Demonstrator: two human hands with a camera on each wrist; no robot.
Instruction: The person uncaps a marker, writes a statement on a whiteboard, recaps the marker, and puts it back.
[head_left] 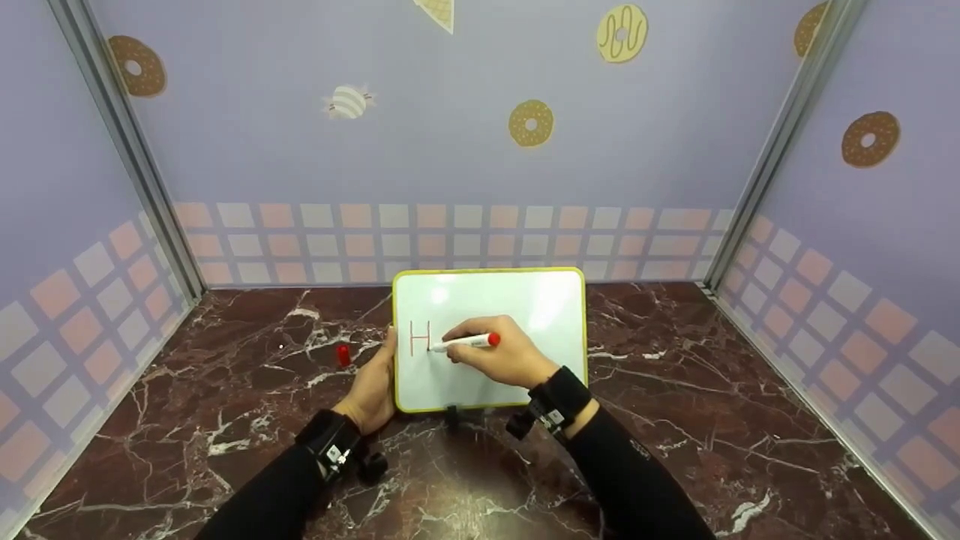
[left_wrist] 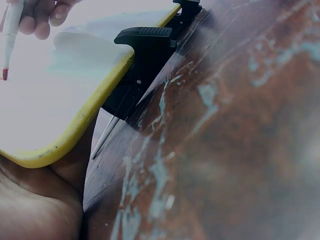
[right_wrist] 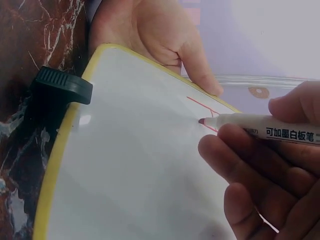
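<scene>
Left wall: lilac, pink and white squares along its lower part. Left post: grey metal, in the corner. Back wall: lilac, printed with a sweet, part of a cone and doughnuts, above a band of squares. Table: dark red-brown, marbled with pale veins, spanning the space between the side walls; light reflects off its front part. Cap: red, on the table, just beside the left hand. That hand grips the board by its left edge, thumb along the rim; black strap at the wrist. Board: white, yellow rim, at the middle of the table; a black clip hooks over its lower edge. H: red, on the board's left part. Marker: white, red end, tip at the foot of the H's right stroke. Right hand: over the board, pinching the marker. Right post: grey metal. Right wall: lilac, doughnut above, squares below.
</scene>
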